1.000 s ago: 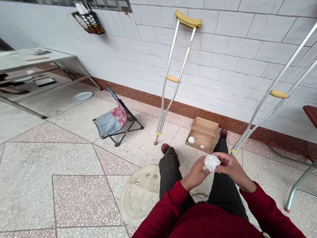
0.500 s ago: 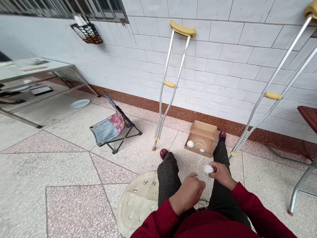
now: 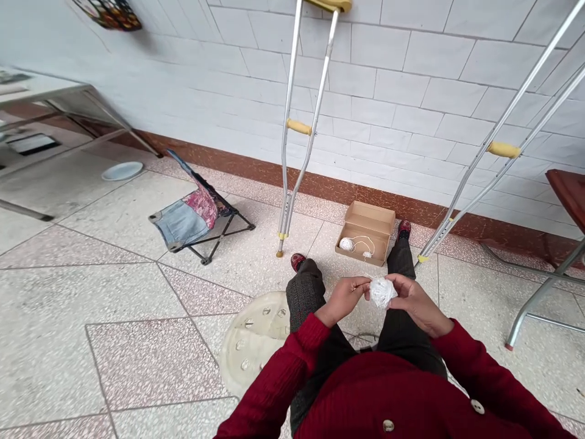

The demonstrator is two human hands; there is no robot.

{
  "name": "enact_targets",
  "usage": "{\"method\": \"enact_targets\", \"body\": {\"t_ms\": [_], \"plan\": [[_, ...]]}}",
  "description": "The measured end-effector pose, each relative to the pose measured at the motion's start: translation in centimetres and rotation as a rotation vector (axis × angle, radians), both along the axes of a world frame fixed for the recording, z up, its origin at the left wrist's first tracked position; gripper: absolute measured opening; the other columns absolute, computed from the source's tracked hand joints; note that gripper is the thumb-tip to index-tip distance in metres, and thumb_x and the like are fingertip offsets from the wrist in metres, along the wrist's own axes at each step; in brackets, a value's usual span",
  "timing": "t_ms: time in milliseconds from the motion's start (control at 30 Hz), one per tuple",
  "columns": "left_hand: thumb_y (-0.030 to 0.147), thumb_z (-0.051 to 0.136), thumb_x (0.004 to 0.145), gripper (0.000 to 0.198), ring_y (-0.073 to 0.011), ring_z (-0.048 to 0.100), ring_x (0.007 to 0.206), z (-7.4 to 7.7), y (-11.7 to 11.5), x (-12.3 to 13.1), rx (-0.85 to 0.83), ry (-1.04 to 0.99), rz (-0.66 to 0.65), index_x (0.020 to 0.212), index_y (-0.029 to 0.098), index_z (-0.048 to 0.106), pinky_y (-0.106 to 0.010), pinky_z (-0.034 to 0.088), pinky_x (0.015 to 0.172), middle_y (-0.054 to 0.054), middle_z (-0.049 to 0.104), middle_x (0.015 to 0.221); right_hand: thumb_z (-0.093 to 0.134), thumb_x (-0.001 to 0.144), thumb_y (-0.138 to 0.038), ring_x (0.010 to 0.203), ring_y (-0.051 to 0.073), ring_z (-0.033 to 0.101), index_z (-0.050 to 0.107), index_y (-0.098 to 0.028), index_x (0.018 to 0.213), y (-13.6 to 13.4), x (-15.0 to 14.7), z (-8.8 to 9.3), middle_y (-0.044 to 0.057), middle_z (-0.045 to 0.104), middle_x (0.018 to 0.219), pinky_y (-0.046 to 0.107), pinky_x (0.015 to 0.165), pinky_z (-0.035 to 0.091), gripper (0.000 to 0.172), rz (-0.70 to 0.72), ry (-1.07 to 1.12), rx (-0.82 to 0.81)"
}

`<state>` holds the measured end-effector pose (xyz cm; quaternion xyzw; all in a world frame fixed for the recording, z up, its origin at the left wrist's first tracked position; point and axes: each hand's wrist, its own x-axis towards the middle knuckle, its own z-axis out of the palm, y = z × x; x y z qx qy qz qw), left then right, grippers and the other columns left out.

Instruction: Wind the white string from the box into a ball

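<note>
A ball of white yarn (image 3: 382,292) is between my two hands, above my lap. My right hand (image 3: 414,299) grips it from the right, thumb below and fingers above. My left hand (image 3: 346,297) is closed in a pinch at the ball's left side, on the white yarn strand. On the floor ahead lies an open cardboard box (image 3: 361,256). Inside it are another white yarn ball (image 3: 347,244) and a small white piece (image 3: 367,254), with a loose strand curving between them.
Two crutches lean on the tiled wall, one left (image 3: 299,127) and one right (image 3: 503,150). A low folding chair (image 3: 183,224) stands at left, near a pale plate (image 3: 122,171) and a table (image 3: 50,91). A pale round stool top (image 3: 251,341) is beside my left leg.
My left hand has moved up and forward to the yarn ball. My right hand has turned the ball and brought it closer to the left. The view has tipped downward.
</note>
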<state>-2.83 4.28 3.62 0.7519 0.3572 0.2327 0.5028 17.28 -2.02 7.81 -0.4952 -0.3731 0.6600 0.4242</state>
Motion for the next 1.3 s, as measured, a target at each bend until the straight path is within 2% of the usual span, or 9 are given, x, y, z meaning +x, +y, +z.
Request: {"method": "enact_targets", "body": {"t_ms": [133,267,433,567,800,933,1033,1167,1300], "plan": [[0.034,0.049,0.097,0.038,-0.0131,0.057,0.073,-1.8,-3.1,1.6,-0.143,-0.024,-0.057,0.068,0.014,0.063,-0.023,0.042,0.076,0.000,0.063,0.071,0.085,0.058,-0.022,0.090,0.019,0.063,0.067,-0.023,0.102,2.5,1.3,0.6,0.002,0.071,0.099,0.031,0.079,0.050,0.047,-0.228,-0.025,0.071],[0.032,0.050,0.096,0.036,-0.0126,0.054,0.069,-1.0,-5.1,1.7,-0.097,0.080,-0.188,0.066,0.015,0.062,-0.022,0.041,0.072,0.000,0.061,0.066,0.080,0.060,-0.027,0.084,0.019,0.061,0.063,-0.020,0.100,4.9,2.8,-3.4,0.003,0.068,0.094,0.031,0.075,0.050,0.043,-0.341,-0.335,0.221],[0.029,0.047,0.099,0.033,-0.0138,0.057,0.072,1.2,-3.5,-0.2,0.140,0.092,-0.138,0.071,0.018,0.063,-0.031,0.039,0.102,0.000,0.063,0.068,0.077,0.054,-0.018,0.075,0.015,0.057,0.068,-0.018,0.094,2.1,2.6,-7.9,0.001,0.065,0.090,0.027,0.067,0.046,0.042,0.089,-0.553,0.119],[0.028,0.046,0.098,0.033,-0.0150,0.059,0.075,0.5,-1.1,-1.5,0.160,0.067,0.002,0.073,0.017,0.064,-0.033,0.041,0.101,-0.001,0.066,0.073,0.084,0.056,-0.020,0.083,0.017,0.063,0.069,-0.018,0.105,-1.4,1.2,-5.3,0.002,0.070,0.092,0.030,0.076,0.048,0.051,0.287,-0.114,-0.073],[0.043,0.047,0.098,0.045,-0.0147,0.060,0.076,-2.5,-2.7,1.3,-0.203,-0.133,-0.026,0.071,0.014,0.067,-0.025,0.045,0.078,-0.003,0.068,0.077,0.087,0.055,-0.018,0.083,0.016,0.063,0.070,-0.023,0.099,-0.1,1.2,2.0,0.000,0.071,0.094,0.028,0.075,0.050,0.048,0.004,0.066,-0.057],[0.043,0.048,0.098,0.046,-0.0136,0.058,0.073,-1.7,-4.5,2.4,-0.262,-0.116,-0.101,0.071,0.013,0.068,-0.024,0.044,0.074,-0.003,0.068,0.074,0.082,0.062,-0.031,0.083,0.019,0.063,0.066,-0.023,0.097,3.4,2.1,0.8,0.002,0.069,0.096,0.033,0.075,0.053,0.039,-0.224,0.007,0.039],[0.042,0.047,0.098,0.046,-0.0117,0.054,0.066,-0.7,-4.8,1.4,-0.228,-0.045,-0.126,0.068,0.014,0.067,-0.022,0.041,0.068,-0.001,0.063,0.066,0.082,0.058,-0.028,0.076,0.017,0.059,0.063,-0.021,0.091,5.2,2.7,-2.1,0.001,0.065,0.088,0.031,0.070,0.049,0.039,-0.317,-0.343,0.186],[0.038,0.046,0.099,0.042,-0.0126,0.054,0.066,0.2,-3.6,-0.6,-0.057,0.091,-0.110,0.068,0.015,0.065,-0.024,0.038,0.068,0.000,0.061,0.065,0.079,0.051,-0.014,0.071,0.014,0.052,0.068,-0.019,0.084,3.9,2.4,-5.9,-0.001,0.061,0.085,0.027,0.066,0.042,0.035,-0.036,-0.707,0.260],[0.035,0.048,0.098,0.039,-0.0160,0.057,0.074,0.3,-1.9,-1.6,0.129,0.137,-0.090,0.067,0.017,0.064,-0.028,0.043,0.083,-0.003,0.063,0.068,0.077,0.052,-0.011,0.068,0.013,0.054,0.070,-0.018,0.089,0.7,1.4,-5.6,-0.003,0.064,0.077,0.026,0.066,0.042,0.039,0.331,-0.345,0.002]]}}
